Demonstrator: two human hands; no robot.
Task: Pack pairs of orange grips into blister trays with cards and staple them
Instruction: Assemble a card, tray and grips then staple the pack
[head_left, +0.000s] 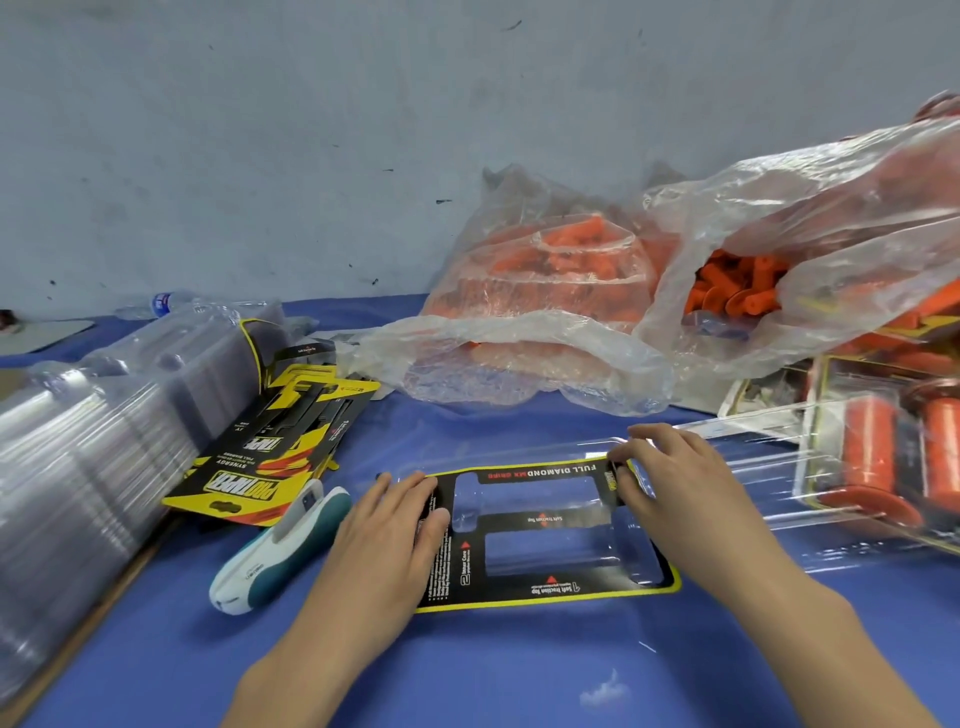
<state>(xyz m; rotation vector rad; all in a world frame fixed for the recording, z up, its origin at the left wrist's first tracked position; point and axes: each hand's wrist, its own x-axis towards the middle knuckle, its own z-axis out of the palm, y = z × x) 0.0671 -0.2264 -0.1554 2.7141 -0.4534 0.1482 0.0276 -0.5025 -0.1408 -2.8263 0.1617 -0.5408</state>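
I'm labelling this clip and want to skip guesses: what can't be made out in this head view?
Head view:
Small print on the card: too small, partly under the left hand.
Number of orange grips: veiled by crinkled bags.
The finished packs: blurred, cut by the right edge.
How the right hand holds the card corner: hidden by its own fingers.
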